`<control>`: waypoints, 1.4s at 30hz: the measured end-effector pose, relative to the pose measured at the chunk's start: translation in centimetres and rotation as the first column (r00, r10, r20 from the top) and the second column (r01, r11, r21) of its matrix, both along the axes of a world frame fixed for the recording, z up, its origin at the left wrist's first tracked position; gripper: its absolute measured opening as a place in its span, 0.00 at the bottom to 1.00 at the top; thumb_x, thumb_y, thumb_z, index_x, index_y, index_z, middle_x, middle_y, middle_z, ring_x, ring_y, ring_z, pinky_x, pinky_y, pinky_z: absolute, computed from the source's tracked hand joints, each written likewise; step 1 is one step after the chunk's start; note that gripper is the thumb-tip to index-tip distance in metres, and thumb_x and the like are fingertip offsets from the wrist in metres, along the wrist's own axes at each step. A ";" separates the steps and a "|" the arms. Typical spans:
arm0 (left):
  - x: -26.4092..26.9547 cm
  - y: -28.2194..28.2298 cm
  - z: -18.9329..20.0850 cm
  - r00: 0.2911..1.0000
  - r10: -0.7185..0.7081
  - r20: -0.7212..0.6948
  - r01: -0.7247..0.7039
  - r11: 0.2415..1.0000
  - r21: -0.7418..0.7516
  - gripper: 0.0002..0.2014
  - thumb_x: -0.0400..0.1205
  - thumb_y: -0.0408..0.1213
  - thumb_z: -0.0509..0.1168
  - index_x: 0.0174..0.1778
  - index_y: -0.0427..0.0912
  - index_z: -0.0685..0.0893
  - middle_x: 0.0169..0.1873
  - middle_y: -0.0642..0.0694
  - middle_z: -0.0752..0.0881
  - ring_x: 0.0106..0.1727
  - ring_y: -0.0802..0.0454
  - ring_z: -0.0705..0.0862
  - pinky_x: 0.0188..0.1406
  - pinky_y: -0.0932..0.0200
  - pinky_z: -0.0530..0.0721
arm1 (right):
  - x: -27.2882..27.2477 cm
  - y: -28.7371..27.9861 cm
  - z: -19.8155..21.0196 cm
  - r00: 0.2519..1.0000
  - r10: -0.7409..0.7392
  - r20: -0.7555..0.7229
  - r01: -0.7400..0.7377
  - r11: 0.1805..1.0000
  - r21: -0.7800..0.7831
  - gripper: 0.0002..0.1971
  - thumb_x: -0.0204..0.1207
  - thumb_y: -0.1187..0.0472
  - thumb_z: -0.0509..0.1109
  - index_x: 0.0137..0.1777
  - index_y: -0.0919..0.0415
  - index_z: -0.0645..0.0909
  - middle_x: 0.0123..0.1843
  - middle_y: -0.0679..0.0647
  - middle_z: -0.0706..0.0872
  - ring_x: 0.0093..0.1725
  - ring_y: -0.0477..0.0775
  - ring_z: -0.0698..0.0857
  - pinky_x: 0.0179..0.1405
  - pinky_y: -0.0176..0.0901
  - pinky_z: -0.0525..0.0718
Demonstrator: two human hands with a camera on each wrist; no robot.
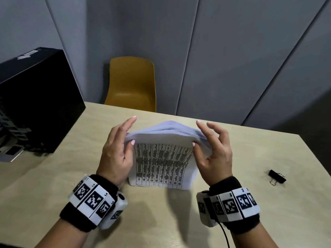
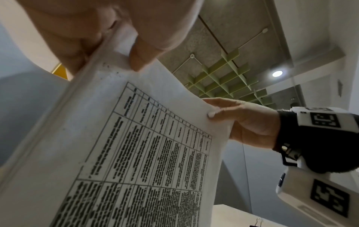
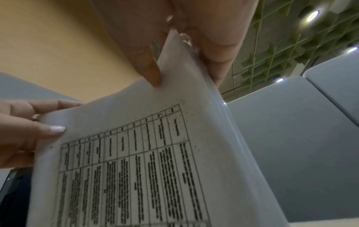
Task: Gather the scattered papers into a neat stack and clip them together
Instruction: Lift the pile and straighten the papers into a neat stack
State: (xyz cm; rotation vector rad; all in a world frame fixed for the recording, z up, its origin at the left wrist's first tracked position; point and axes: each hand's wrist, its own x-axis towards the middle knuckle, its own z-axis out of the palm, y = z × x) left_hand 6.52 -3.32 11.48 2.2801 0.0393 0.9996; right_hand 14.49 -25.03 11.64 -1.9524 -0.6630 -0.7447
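A stack of white papers with a printed table on the front sheet stands on its lower edge on the beige table. My left hand pinches the stack's upper left corner, thumb in front and fingers behind. My right hand pinches the upper right corner the same way. The sheets' top edges are fanned and uneven. The left wrist view shows the papers under my left thumb; the right wrist view shows the papers too. A black binder clip lies on the table, to the right of my right hand.
A large black box stands on the table's left side. A yellow chair is behind the far edge, in front of grey wall panels. A black cable hangs from my right wrist.
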 end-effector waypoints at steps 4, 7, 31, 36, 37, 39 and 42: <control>-0.2 0.3 0.2 0.997 -0.061 0.056 0.076 0.936 -0.344 0.28 0.75 0.29 0.66 0.69 0.59 0.72 0.33 0.43 0.83 0.33 0.49 0.80 0.40 0.62 0.83 | 0.0 -0.8 -0.3 0.959 0.189 -0.213 -0.095 0.918 0.386 0.36 0.65 0.74 0.73 0.72 0.48 0.70 0.34 0.56 0.79 0.34 0.44 0.79 0.43 0.32 0.80; -0.1 1.0 0.2 0.966 -0.249 0.068 0.224 0.677 -0.701 0.37 0.70 0.23 0.73 0.68 0.59 0.68 0.37 0.49 0.87 0.37 0.58 0.86 0.39 0.64 0.86 | 0.3 -1.6 -0.6 0.873 0.352 -0.337 -0.126 0.831 0.542 0.41 0.63 0.76 0.77 0.73 0.51 0.67 0.34 0.57 0.80 0.33 0.45 0.80 0.39 0.32 0.82; 1.1 -3.2 1.0 0.997 0.070 0.035 -0.010 0.550 -0.835 0.28 0.63 0.66 0.63 0.53 0.53 0.76 0.46 0.48 0.88 0.52 0.44 0.86 0.57 0.44 0.81 | -0.9 1.3 1.0 0.836 0.203 -0.509 0.196 0.757 0.623 0.14 0.65 0.43 0.67 0.38 0.53 0.81 0.35 0.41 0.82 0.33 0.35 0.80 0.35 0.25 0.76; 1.8 -3.1 1.0 0.995 0.084 0.054 0.003 0.513 -0.859 0.21 0.64 0.64 0.62 0.47 0.56 0.77 0.45 0.43 0.88 0.49 0.43 0.84 0.50 0.52 0.81 | -0.3 1.8 1.0 0.819 0.206 -0.536 0.230 0.737 0.635 0.15 0.63 0.44 0.67 0.33 0.56 0.79 0.31 0.49 0.81 0.33 0.47 0.79 0.34 0.37 0.77; 1.8 -3.3 1.0 0.996 0.060 0.062 0.023 0.517 -0.856 0.22 0.65 0.63 0.63 0.50 0.56 0.76 0.46 0.43 0.87 0.49 0.44 0.84 0.50 0.50 0.80 | -0.4 1.9 1.0 0.822 0.206 -0.531 0.224 0.741 0.634 0.14 0.63 0.45 0.68 0.34 0.56 0.80 0.32 0.50 0.81 0.33 0.47 0.79 0.34 0.37 0.78; 1.7 -3.6 0.9 0.998 0.037 0.060 0.031 0.531 -0.847 0.25 0.66 0.56 0.68 0.57 0.51 0.76 0.44 0.47 0.84 0.44 0.53 0.84 0.44 0.58 0.82 | -0.6 2.0 1.0 0.831 0.183 -0.525 0.228 0.749 0.622 0.09 0.64 0.50 0.68 0.34 0.55 0.79 0.30 0.46 0.80 0.30 0.42 0.78 0.32 0.34 0.77; 2.0 -3.3 0.6 0.996 0.068 0.058 0.015 0.509 -0.861 0.22 0.68 0.51 0.67 0.56 0.47 0.77 0.38 0.51 0.80 0.39 0.56 0.81 0.39 0.61 0.79 | -0.5 1.9 0.9 0.829 0.178 -0.530 0.252 0.728 0.638 0.11 0.62 0.47 0.68 0.35 0.54 0.80 0.30 0.45 0.80 0.29 0.39 0.79 0.30 0.32 0.77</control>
